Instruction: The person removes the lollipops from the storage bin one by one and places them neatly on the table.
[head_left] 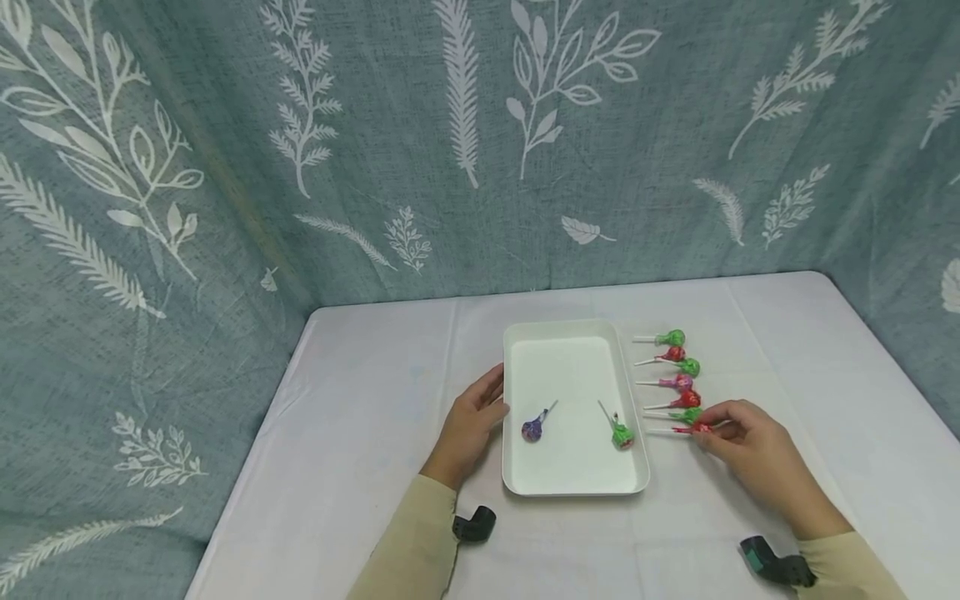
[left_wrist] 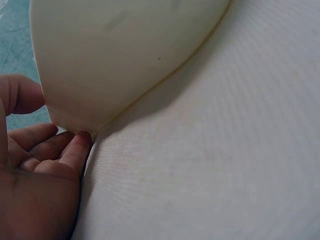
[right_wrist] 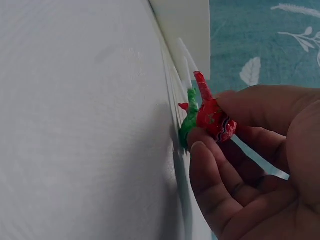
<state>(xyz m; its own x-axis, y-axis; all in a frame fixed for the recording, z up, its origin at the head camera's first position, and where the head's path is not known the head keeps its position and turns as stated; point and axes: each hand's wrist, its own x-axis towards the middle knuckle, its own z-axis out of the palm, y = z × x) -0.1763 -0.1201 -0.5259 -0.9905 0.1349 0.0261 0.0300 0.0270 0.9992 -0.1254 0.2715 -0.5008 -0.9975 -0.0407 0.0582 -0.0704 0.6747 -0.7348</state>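
One red lollipop (right_wrist: 211,119) is lying between the tray (head_left: 573,367) and the bench's (head_left: 787,375) right edge, the right hand (head_left: 750,448) pinching its wrapped head; the left hand (head_left: 468,425) is holding the tray's left edge. Being likely light, hard and slick, it is favouring a head grip.
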